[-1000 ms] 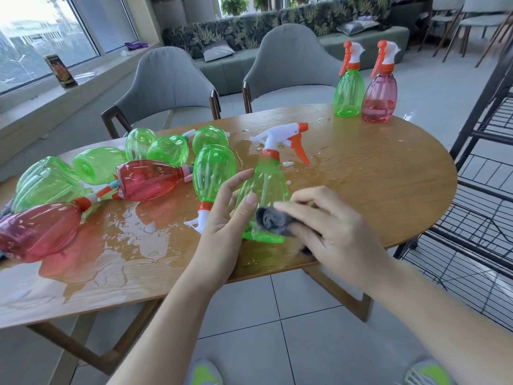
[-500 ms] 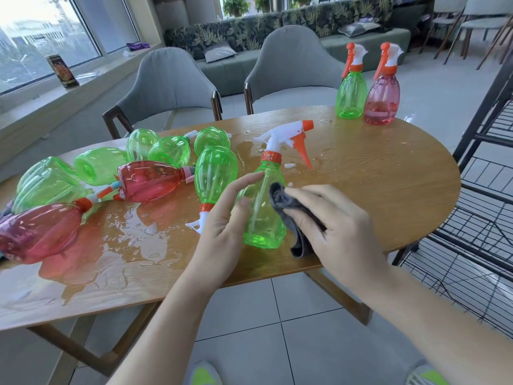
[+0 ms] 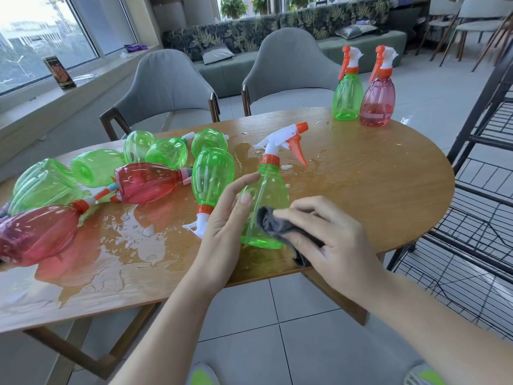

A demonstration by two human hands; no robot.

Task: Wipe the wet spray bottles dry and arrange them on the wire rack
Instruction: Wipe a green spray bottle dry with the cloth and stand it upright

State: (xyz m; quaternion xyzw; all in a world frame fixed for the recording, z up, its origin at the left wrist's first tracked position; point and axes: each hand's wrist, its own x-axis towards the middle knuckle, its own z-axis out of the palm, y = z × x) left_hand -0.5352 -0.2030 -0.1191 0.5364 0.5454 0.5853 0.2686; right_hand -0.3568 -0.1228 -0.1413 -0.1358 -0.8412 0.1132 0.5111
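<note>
Head view shows the left hand (image 3: 222, 218) as one grip, its fingers fairly straight and laid against the left side of an upright green spray bottle (image 3: 268, 207) near the front edge of the wet wooden worktop (image 3: 374, 190). Right hand (image 3: 327, 240), the other grip, pinches a dark grey cloth (image 3: 273, 225) against the bottle's lower right side; half a second ago the cloth sat higher on the body, so it has slid down toward the base. Left of the left hand lie tipped green bottles (image 3: 212, 176) and red ones (image 3: 147, 182) in a puddle. Beyond the right hand two bottles, a standing green bottle (image 3: 347, 98) and a pink bottle (image 3: 377, 102), stand upright. Right of it is the black wire rack (image 3: 477, 212).
</note>
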